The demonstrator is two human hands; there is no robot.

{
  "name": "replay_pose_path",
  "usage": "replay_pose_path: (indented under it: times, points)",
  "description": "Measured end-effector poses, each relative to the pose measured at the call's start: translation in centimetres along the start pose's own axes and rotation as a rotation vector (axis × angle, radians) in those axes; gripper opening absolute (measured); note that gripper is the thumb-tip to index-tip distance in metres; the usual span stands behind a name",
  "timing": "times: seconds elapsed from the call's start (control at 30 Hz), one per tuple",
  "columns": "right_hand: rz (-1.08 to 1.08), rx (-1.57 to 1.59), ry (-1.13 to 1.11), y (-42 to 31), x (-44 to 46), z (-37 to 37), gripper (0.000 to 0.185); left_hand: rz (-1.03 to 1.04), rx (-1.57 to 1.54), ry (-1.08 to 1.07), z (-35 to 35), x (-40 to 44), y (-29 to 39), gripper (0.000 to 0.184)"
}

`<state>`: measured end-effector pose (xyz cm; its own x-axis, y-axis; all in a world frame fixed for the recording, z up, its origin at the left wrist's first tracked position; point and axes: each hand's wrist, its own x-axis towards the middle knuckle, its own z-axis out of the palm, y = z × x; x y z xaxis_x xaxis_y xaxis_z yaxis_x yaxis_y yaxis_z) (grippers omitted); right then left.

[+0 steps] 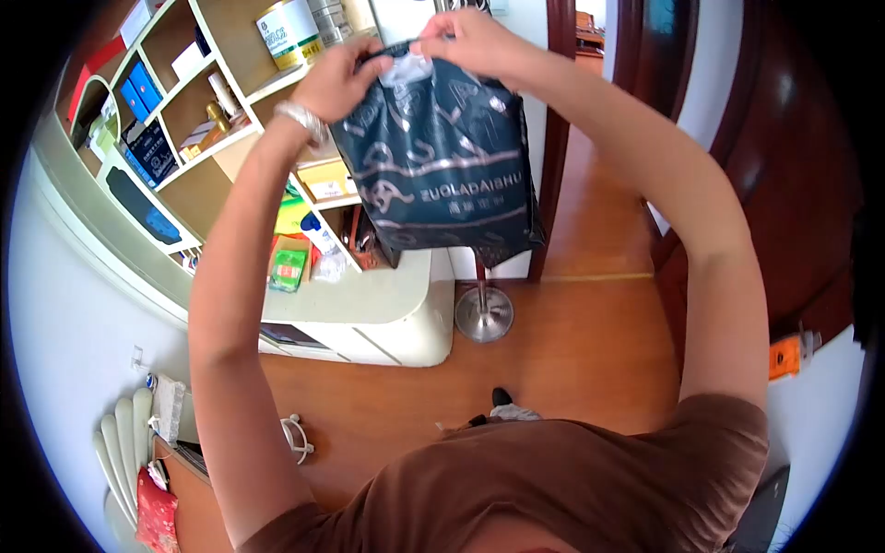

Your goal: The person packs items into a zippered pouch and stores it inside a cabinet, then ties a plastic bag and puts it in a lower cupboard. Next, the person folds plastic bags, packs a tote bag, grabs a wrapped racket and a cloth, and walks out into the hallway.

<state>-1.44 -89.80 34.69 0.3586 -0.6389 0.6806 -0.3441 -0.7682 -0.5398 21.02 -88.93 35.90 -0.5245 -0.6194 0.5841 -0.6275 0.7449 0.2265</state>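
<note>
A dark teal plastic bag (442, 157) with white lettering and line drawings hangs in front of me, full and bulging. My left hand (339, 81) grips its top edge at the left, fingers curled over the rim; a pale bracelet circles that wrist. At the top right of the bag, my right hand (466, 44) pinches the rim beside a whitish patch near the opening. What is inside the bag is hidden. Behind its lower edge stands a metal pole with a round base (484, 314).
To the left, a cream shelf unit (230, 83) holds cans, boxes and packets. Its rounded white cabinet top (369, 295) carries a green packet (288, 269). A doorway and wooden floor (590, 341) lie to the right. An orange item (784, 358) hangs at far right.
</note>
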Motion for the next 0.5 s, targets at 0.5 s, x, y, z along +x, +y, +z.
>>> replay_pose_path:
  times: [0.5]
  points:
    - [0.35, 0.054, 0.166, 8.3, 17.7, -3.0, 0.02, -0.01, 0.08, -0.031, -1.6, 18.9, -12.3, 0.032]
